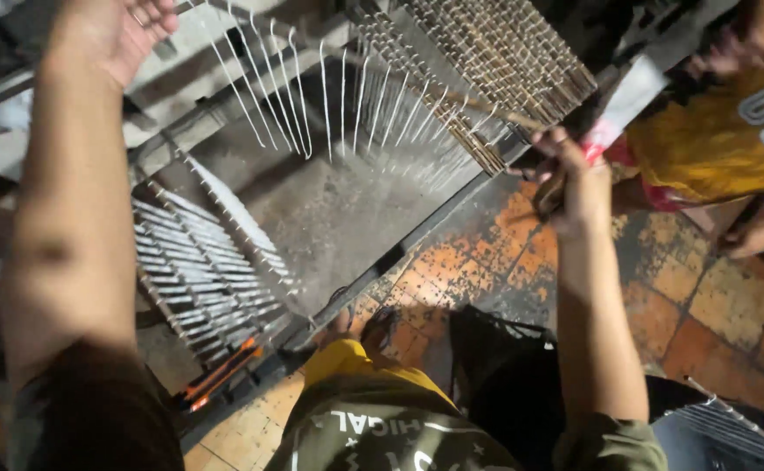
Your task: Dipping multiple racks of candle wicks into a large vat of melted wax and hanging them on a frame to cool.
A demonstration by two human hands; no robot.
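My right hand (574, 179) is closed around a thin wooden stick (495, 112) whose tip reaches into a woven mat of tan rods (504, 48) at the upper middle. A fan of thin white wires (347, 105) hangs from the frame just left of it. My left hand (116, 30) is raised at the top left with fingers spread, close to the upper ends of the white wires and a grey metal bar (190, 70); whether it touches them is unclear.
A rack of white-tipped metal rods (208, 270) lies at the lower left, with an orange-handled tool (221, 375) below it. Another person in a yellow shirt (722, 131) sits at the upper right. Worn orange floor tiles (678, 279) spread on the right. A black bag (495, 358) is near my lap.
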